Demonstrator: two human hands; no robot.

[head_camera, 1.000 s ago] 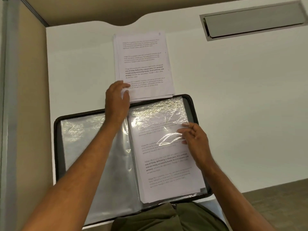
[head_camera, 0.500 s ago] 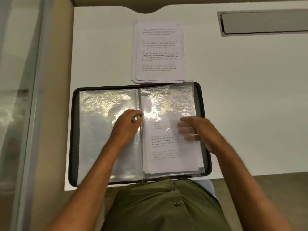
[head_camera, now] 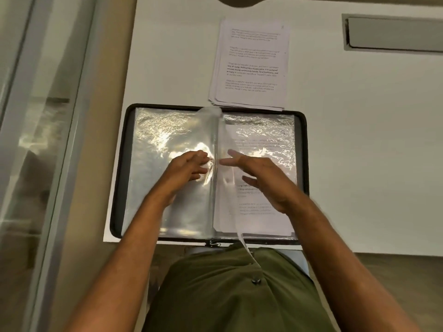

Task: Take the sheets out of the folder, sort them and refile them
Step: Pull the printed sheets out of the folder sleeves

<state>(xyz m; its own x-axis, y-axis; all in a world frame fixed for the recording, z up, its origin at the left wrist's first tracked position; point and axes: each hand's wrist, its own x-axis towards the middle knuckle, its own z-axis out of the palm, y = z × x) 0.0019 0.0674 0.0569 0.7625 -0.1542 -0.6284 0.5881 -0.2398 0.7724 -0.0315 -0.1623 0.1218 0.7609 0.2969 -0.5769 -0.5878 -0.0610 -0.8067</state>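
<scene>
Two hands work over an open folder [head_camera: 302, 164] that lies flat on the white surface [head_camera: 359, 140], at 6 o'clock of it, its black zip edge close to the near rim. Clear plastic sleeves fill both halves. One sleeve [head_camera: 217, 144] stands nearly on edge along the spine, curving from the far edge at 12 o'clock down past the near edge toward the person's green shirt [head_camera: 227, 295].

At 9 o'clock of the spine, the left hand [head_camera: 185, 170] rests on the glossy left sleeves, fingers mostly straight, fingertips touching the base of the upright sleeve; whether it pinches the plastic I cannot tell, as glare and blur hide the tips. At 3 o'clock of the spine, the right hand [head_camera: 260, 178] is over the right page with its grip spread, fingers straight and pointing toward the spine, holding nothing. Whether its palm touches the page is not clear.

Under the right hand a printed sheet [head_camera: 263, 207] sits inside the top right sleeve, with more sheet edges showing below it.

At 12 o'clock of the folder lies a loose stack of printed sheets [head_camera: 251, 65], its near edge just touching or overlapping the folder's far rim. At 2 o'clock a grey recessed flap [head_camera: 393, 32] is set in the surface.
</scene>
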